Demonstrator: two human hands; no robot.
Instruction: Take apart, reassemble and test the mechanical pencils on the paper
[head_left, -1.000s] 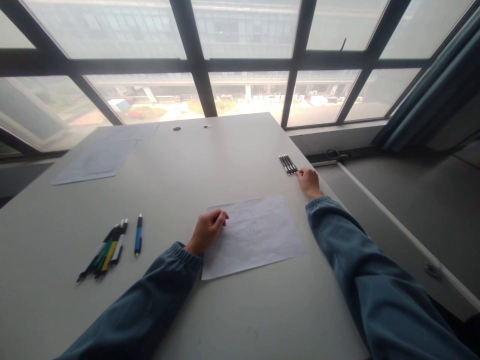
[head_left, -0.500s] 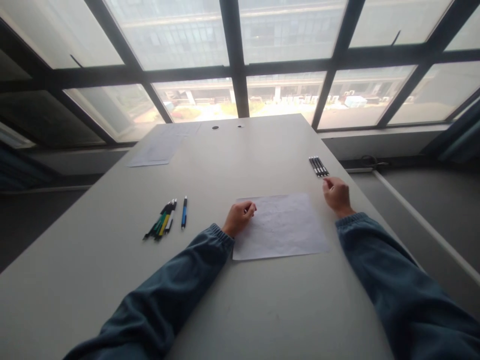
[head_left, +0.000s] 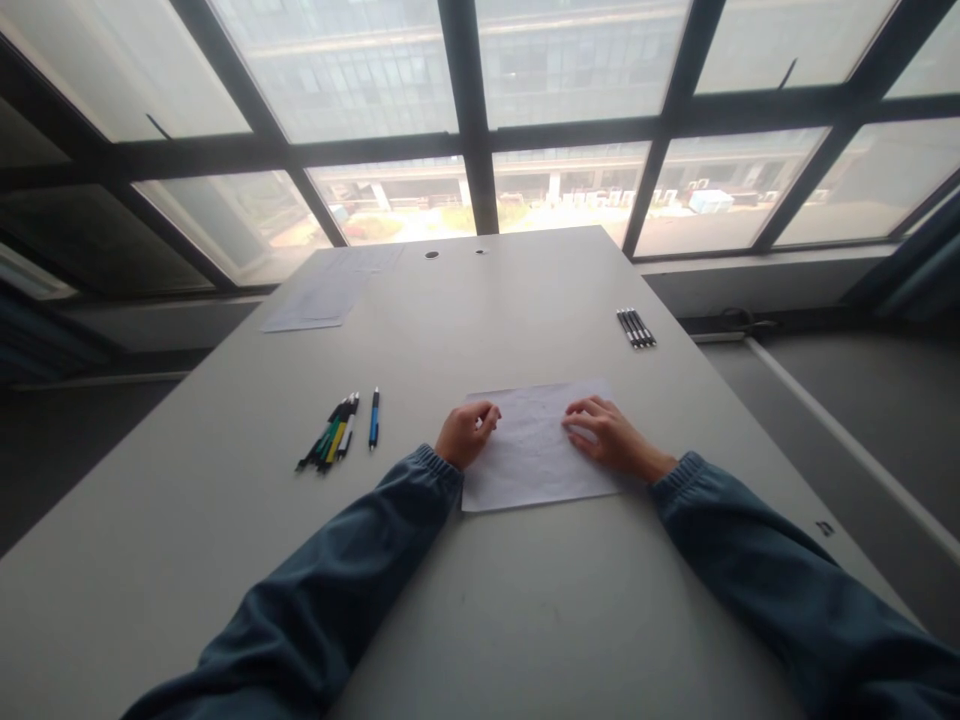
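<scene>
A white sheet of paper (head_left: 536,462) lies on the table before me. My left hand (head_left: 466,436) rests at the sheet's left edge, fingers curled in and nothing visible in them. Over the right part of the sheet is my right hand (head_left: 609,436), its fingers apart and holding nothing. Left of my hands lies a blue and black pen (head_left: 373,418). Beside it is a small heap of pens (head_left: 330,435) with green, yellow, white and black barrels. Farther off at the right, several black and white pens (head_left: 636,328) lie side by side in a neat row.
The white table (head_left: 480,610) runs up to a large window (head_left: 375,195). More sheets of paper (head_left: 319,290) lie at its far left corner. Two round holes pierce the far end. A small dark mark (head_left: 825,528) shows near the right edge.
My right hand has moved left from beside the row of pens onto the paper, and its fingers have spread. My left hand stays curled at the sheet's left edge.
</scene>
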